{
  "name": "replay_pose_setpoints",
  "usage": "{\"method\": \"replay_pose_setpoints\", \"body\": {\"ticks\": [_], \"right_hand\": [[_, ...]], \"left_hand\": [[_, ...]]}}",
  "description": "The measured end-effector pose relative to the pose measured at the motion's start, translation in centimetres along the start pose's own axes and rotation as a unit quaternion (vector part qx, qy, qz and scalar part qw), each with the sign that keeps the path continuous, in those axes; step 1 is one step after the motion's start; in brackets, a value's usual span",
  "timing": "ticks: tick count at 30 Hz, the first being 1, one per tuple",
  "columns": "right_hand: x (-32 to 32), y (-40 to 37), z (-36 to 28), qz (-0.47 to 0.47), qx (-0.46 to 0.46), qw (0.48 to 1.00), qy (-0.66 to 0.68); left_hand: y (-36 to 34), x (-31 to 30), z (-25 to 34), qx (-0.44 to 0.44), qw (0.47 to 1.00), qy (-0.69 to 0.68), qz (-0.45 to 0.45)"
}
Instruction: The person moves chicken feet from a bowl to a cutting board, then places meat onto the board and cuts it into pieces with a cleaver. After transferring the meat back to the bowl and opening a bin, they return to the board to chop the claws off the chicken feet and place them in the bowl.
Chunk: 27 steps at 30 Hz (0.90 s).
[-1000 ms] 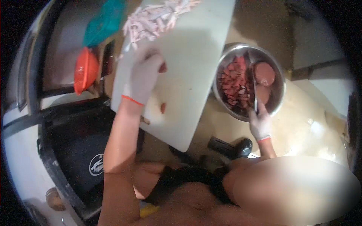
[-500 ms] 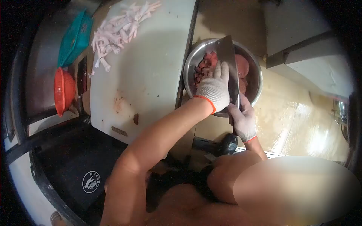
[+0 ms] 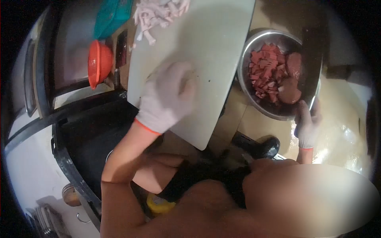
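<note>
My left hand (image 3: pixel 168 93), in a white knit glove with an orange cuff, is over the near part of the white cutting board (image 3: pixel 222 51). Its fingers are curved downward but smeared by motion, and what is under them is hidden. My right hand (image 3: pixel 308 125), gloved the same way, is closed round the handle of a cleaver. The dark blade of the cleaver (image 3: pixel 312 59) stands over the right rim of a steel bowl (image 3: pixel 248 93). Inside the bowl lie cut dark-red meat pieces (image 3: pixel 268 69) on the left and larger smooth lumps (image 3: pixel 289 89) on the right.
Pale chicken feet (image 3: pixel 160 14) are heaped on the board's far end. To the left are an orange basket (image 3: pixel 99 63), a teal basket (image 3: pixel 113 18) and a knife (image 3: pixel 122 49). A black bin (image 3: pixel 93 135) stands near my left arm. The tiled floor (image 3: pixel 333 131) looks wet.
My left hand has left the bowl and moved left over the board. The cleaver has shifted from across the bowl's middle to its right rim, uncovering the meat. The camera view has turned leftward.
</note>
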State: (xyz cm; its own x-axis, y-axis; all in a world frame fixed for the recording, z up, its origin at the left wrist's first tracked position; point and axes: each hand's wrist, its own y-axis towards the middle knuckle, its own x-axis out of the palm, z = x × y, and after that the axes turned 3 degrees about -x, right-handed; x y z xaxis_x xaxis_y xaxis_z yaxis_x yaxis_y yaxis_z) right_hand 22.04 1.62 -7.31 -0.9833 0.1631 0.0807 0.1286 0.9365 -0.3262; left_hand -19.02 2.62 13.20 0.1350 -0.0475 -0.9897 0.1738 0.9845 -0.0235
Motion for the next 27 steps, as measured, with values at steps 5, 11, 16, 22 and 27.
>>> {"method": "replay_pose_setpoints", "body": {"ticks": [5, 11, 16, 22, 27], "right_hand": [[0.6, 1.0, -0.5, 0.03, 0.008, 0.999, 0.037], [-1.3, 1.2, -0.6, 0.022, -0.028, 0.996, -0.078], [-1.9, 0.7, -2.2, 0.049, -0.066, 0.994, -0.072], [-4.0, -1.1, -3.2, 0.056, -0.053, 0.993, -0.092], [-5.6, -2.8, -3.4, 0.061, -0.038, 0.989, -0.132]], "left_hand": [[-5.5, 1.1, -1.6, -0.175, 0.98, 0.033, -0.092], [-5.3, 3.2, 0.6, -0.105, 0.991, -0.043, -0.069], [1.2, 3.2, 8.0, 0.004, 0.99, -0.142, -0.023], [12.0, 11.5, 15.8, 0.167, 0.974, 0.134, -0.072], [14.7, 24.2, 22.3, 0.241, 0.932, 0.233, -0.136]]}}
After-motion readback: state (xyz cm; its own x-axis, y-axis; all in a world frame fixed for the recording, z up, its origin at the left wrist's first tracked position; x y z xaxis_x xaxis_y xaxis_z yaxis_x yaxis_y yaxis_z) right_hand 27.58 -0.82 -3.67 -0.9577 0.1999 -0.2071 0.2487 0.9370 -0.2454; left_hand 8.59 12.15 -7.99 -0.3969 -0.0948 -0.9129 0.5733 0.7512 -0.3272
